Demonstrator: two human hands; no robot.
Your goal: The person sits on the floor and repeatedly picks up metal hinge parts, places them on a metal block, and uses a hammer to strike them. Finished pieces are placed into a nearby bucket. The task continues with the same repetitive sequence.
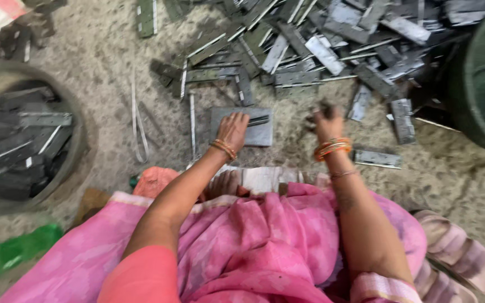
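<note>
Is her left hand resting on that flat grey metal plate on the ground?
Touching. The head view shows the left hand lying on the flat grey metal plate, its fingers pressing a dark narrow metal piece against it.

Single head-worn view, steeply downward and close over lap and somewhat blurred floor (108, 50).

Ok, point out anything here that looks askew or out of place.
The metal hinge pieces lie scattered in a loose heap across the floor, at all angles. A green plastic bottle lies on its side near the round tub. The left hand rests on a grey block.
</note>
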